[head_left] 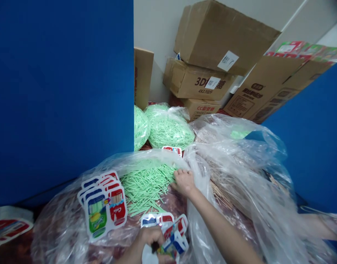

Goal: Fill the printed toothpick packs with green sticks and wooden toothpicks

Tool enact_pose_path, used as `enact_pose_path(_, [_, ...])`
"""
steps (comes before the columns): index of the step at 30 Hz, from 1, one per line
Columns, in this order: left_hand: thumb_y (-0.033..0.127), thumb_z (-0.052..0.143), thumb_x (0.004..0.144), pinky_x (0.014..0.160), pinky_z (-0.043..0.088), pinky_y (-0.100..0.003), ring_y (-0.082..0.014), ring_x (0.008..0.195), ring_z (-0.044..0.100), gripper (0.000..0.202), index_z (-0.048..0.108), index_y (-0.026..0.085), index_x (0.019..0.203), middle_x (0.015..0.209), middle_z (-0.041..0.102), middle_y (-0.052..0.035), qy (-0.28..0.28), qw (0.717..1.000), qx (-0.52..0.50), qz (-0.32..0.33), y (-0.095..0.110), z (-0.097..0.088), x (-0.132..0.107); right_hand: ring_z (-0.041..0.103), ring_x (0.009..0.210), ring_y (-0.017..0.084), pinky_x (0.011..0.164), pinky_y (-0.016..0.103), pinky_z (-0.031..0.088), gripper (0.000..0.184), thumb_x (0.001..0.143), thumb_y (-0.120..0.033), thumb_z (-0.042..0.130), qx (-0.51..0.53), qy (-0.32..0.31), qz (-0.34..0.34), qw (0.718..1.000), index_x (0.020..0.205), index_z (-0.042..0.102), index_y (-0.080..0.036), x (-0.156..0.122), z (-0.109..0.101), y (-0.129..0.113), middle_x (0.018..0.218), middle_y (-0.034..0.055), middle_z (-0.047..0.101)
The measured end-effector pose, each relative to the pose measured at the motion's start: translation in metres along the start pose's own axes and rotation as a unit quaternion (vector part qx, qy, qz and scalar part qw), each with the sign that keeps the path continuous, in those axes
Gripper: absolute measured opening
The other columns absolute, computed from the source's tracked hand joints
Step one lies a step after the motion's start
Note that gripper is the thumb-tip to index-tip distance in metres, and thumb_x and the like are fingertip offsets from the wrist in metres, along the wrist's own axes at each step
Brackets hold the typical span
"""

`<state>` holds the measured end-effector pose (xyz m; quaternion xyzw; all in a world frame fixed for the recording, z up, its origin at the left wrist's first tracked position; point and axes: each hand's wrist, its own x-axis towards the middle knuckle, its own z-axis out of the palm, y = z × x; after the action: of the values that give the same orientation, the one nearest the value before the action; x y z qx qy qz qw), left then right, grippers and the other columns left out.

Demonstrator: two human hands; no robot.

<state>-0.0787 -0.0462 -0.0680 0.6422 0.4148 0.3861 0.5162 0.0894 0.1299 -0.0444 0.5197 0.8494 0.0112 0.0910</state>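
My right hand [184,182] reaches forward into an open clear plastic bag [75,205], fingers curled closed onto a heap of thin green sticks [146,183]. At the bottom edge my left hand [146,244] is closed on a small stack of printed blister cards [171,234], red, blue and white. A second fan of the same cards [104,205] lies on the plastic to the left, one showing a green and yellow picture. What exactly the right fingers pinch is hidden among the sticks.
Blue partition walls [61,91] stand at left and right. Two more bags of green sticks [168,128] sit behind. A bag of brown sticks [240,172] lies to the right. Cardboard boxes [220,36] are stacked at the back.
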Motion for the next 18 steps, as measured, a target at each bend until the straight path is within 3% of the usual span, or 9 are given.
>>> enact_pose_path(2, [0.064,0.068,0.064,0.041,0.029,-0.024,-0.01,0.038,0.038,0.057,0.043,0.022,0.036,0.036,0.038,0.0055,-0.01,1.0,-0.004,0.003,-0.003,0.0,0.002,0.055,0.098,0.029,0.083,0.042,0.035,0.034,0.081,-0.043,0.058,-0.009,0.005,0.004,1.0,0.101,0.06,-0.015,-0.001,0.003,-0.003,0.104,0.0147,0.063])
enact_pose_path(7, [0.062,0.069,0.063,0.036,0.02,-0.023,-0.0076,0.031,0.027,0.066,0.03,0.022,0.028,0.029,0.027,0.0076,-0.141,0.99,-0.026,0.008,-0.014,0.005,0.02,0.053,0.098,0.029,0.083,0.042,0.033,0.026,0.085,-0.036,0.053,-0.021,0.013,-0.003,1.0,0.099,0.06,-0.016,0.0,0.011,-0.006,0.104,0.0151,0.061])
enact_pose_path(12, [0.058,0.068,0.067,0.035,0.019,-0.023,-0.0081,0.031,0.025,0.063,0.032,0.023,0.028,0.027,0.023,0.0082,-0.115,0.993,-0.028,0.011,-0.021,0.007,0.023,0.053,0.091,0.027,0.082,0.042,0.032,0.02,0.087,-0.015,0.043,-0.03,0.028,-0.002,0.999,0.095,0.062,-0.014,0.004,0.019,-0.008,0.096,0.0157,0.062])
enact_pose_path(18, [0.045,0.068,0.073,0.036,0.02,-0.024,-0.0077,0.031,0.022,0.066,0.026,0.023,0.028,0.029,0.021,0.0082,-0.136,0.989,-0.037,0.05,-0.027,0.009,0.022,0.05,0.092,0.028,0.095,0.048,0.027,0.028,0.088,-0.007,0.035,-0.05,0.068,-0.016,0.996,0.097,0.06,-0.013,0.001,0.031,-0.015,0.093,0.015,0.061])
